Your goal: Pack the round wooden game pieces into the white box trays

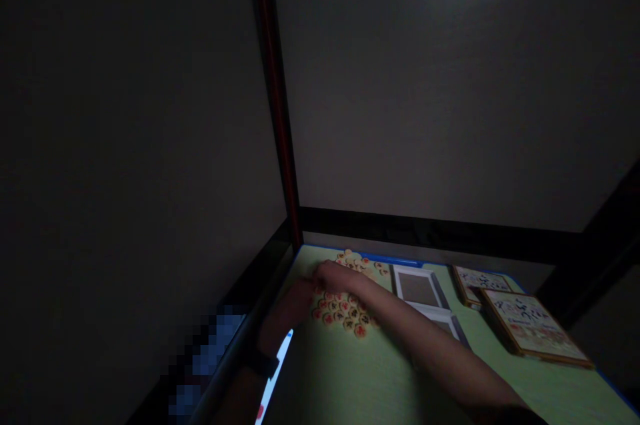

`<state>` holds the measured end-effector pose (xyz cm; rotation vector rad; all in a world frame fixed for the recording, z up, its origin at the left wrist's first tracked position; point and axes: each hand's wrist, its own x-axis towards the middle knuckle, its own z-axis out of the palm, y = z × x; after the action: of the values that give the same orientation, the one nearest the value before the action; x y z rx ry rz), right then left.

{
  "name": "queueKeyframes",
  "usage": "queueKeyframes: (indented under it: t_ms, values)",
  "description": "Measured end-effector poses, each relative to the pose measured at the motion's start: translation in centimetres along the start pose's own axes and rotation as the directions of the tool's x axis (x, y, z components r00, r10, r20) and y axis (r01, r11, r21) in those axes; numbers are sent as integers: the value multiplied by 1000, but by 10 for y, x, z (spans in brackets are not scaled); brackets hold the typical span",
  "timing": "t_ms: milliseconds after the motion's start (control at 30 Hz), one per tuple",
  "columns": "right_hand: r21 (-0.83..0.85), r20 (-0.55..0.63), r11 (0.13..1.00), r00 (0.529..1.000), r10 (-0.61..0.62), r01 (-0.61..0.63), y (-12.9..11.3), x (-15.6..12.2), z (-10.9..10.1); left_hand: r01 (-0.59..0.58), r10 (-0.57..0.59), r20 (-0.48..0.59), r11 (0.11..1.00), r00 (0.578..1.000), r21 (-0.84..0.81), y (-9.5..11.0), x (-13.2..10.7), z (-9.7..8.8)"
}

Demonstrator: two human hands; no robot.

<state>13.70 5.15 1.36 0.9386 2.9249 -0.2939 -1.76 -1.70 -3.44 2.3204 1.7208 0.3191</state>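
Observation:
Many round wooden Chinese chess pieces (349, 323) with red and black characters lie in a loose cluster on the green table (360, 385). My right hand (334, 274) is over the pieces, its fingers curled and pointing down; whatever they hold is hidden. Close beside it, at the left edge of the cluster, is my left hand (299, 297), dim and blurred, with its fingers out of sight. The two hands meet or nearly meet. More pieces (348, 262) lie behind my right hand, and a few sit apart to its right.
Two white-rimmed open box trays (437, 285) lie right of the pieces, the nearer partly behind my right forearm. Farther right are two flat boxes (535, 325) with printed lids, the nearer overlapping the other. Dark walls (450, 112) rise behind and to the left.

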Motion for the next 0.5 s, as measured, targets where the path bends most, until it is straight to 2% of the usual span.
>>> queueKeyframes:
  t_ms: [100,200,367,500]
  values:
    - [12,41,1000,999,3,-4,4,-1,-5,94,-92,24,992,995,-84,4,-2,-16]
    - [-5,49,999,998,42,-41,6,0,-8,138,-131,59,980,990,-141,6,-6,-25]
    - [-55,47,994,994,95,-93,-1,6,-11,230,-202,133,942,970,-246,11,-12,-26]
    - [-66,16,997,999,49,-48,-17,13,-10,231,-202,134,939,970,-253,15,-12,-26]
